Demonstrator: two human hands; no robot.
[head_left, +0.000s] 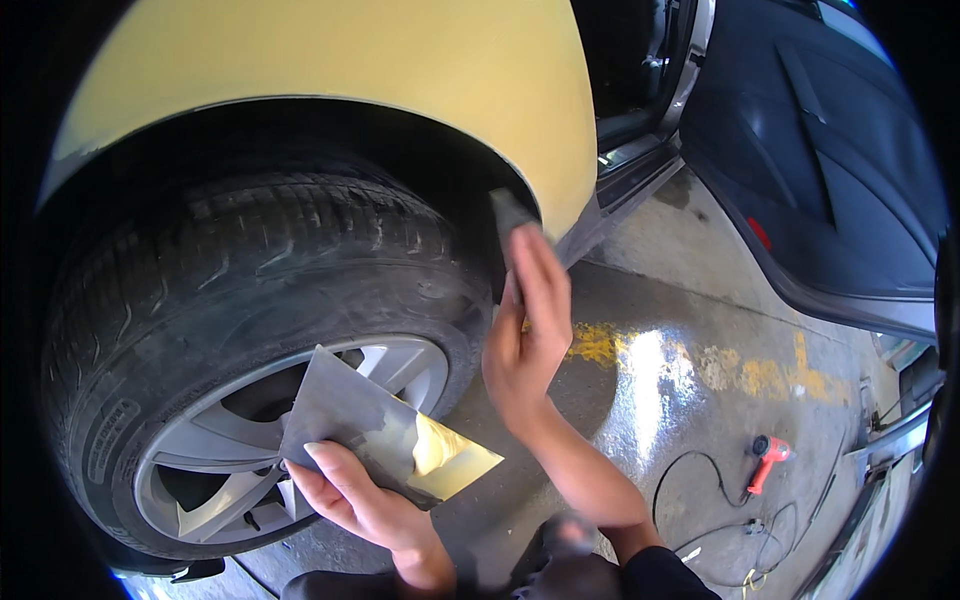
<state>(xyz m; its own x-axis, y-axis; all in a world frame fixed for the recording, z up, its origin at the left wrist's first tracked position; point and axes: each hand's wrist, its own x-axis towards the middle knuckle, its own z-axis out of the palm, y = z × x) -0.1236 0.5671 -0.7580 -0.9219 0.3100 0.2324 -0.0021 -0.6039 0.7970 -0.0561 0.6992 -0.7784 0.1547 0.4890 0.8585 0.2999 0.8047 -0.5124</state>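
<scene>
My left hand [355, 495] grips a flat grey plate [350, 405] with pale yellow paste on its right end, held in front of the alloy wheel [205, 435]. My right hand [530, 335] is closed on a dark, flat spreader [508, 208], raised at the rear edge of the wheel arch. The spreader is slightly blurred, and whether it touches the panel I cannot tell. Above both hands is the car's body panel [340, 50], coated in matte pale yellow. The black tyre [175, 260] fills the left of the view.
An open car door [810, 160] hangs at the upper right beside the sill [625, 210]. On the concrete floor [640, 250] lie a red heat gun [768, 458] and looping cords [690, 455]. Some metal equipment [885, 475] stands along the right edge.
</scene>
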